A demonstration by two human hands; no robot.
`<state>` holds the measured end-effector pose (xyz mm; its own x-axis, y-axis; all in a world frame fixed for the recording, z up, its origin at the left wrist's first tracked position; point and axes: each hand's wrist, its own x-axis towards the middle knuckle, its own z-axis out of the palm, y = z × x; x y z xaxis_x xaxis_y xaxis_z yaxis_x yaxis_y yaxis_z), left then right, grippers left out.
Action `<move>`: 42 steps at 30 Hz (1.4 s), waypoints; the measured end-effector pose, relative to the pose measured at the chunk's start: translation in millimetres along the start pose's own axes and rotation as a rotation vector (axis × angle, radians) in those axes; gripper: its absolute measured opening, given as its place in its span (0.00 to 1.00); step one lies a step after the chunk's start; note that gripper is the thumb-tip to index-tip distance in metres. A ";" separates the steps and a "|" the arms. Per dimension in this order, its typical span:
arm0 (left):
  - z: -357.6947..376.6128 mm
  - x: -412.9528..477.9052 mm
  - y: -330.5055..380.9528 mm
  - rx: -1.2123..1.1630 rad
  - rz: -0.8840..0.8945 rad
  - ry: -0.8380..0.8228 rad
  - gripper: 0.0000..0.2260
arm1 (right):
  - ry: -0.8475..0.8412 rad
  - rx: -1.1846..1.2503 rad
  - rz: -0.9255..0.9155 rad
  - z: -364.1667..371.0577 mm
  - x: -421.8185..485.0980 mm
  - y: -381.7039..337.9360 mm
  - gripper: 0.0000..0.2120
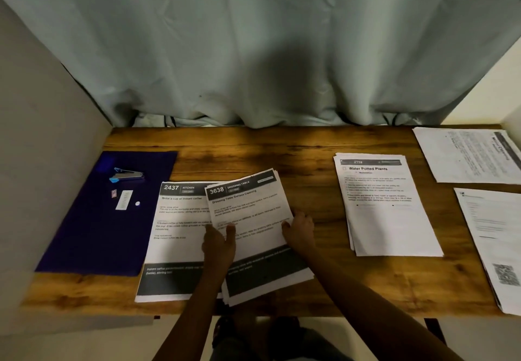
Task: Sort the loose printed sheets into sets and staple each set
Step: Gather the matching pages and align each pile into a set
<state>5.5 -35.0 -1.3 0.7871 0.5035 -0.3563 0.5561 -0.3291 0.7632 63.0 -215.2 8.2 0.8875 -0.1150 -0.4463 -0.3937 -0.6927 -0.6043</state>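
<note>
Sheet stack 3638: tilted on counter, overlapping stack 2437. Left grip and right grip pinch side edges, thumbs on top. Under-fingers hidden. Far-right pile cut off.

Bare table between paper stacks

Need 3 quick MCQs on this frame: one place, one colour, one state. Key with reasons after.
1. Where is the stapler? A) on the mat B) on bare wood C) in a hand
2. What colour is the mat? A) red B) dark purple C) yellow
3. How is the 3638 stack? A) untouched B) crumpled C) gripped at its sides by the left hand and right hand
Key: 1 A, it lies at the mat's far end. 2 B, it reads dark purple. 3 C, each hand grips one side edge.
</note>
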 end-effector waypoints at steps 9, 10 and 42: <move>-2.6 7.1 22.6 -0.048 -0.063 -0.036 0.10 | -0.155 0.142 0.095 -14.6 -2.2 -0.9 0.11; -2.6 7.0 28.8 -0.043 -0.022 -0.054 0.09 | -0.160 0.172 0.090 -20.3 -4.1 -2.7 0.11; 7.9 2.3 139.7 -0.025 0.498 -0.023 0.11 | 0.331 0.407 -0.253 -84.4 -10.1 -23.3 0.08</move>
<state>87.1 -86.1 100.2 0.9613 0.2722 0.0426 0.1051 -0.5053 0.8565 83.4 -258.1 82.5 0.9677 -0.2434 -0.0650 -0.1624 -0.4053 -0.8997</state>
